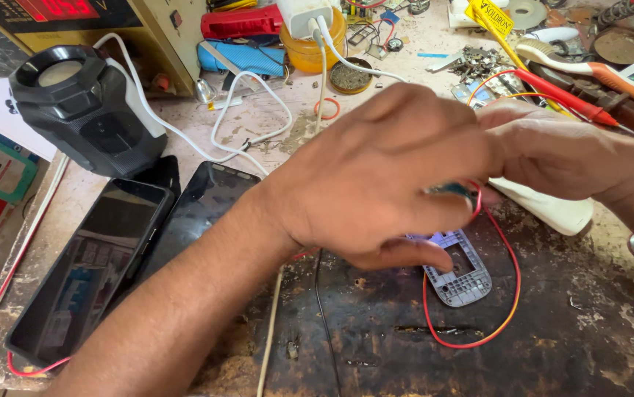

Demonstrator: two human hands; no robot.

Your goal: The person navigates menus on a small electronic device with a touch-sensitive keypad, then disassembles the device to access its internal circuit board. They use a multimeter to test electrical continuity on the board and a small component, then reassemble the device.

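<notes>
My left hand (383,173) reaches across the middle of the bench, its fingers curled around a small greenish part with a red wire (512,294) attached, its thumb resting on a grey plastic phone frame (460,273). My right hand (552,151) meets it from the right, fingertips hidden behind the left hand. The red wire loops down over the dark mat (435,345). What the right hand's fingers pinch is hidden.
Two dark phones (93,265) lie at the left beside a black lamp-like device (85,103). A white charger cable (251,110), orange jar (317,48), red probe (567,99), toothbrush (589,66) and small parts crowd the back.
</notes>
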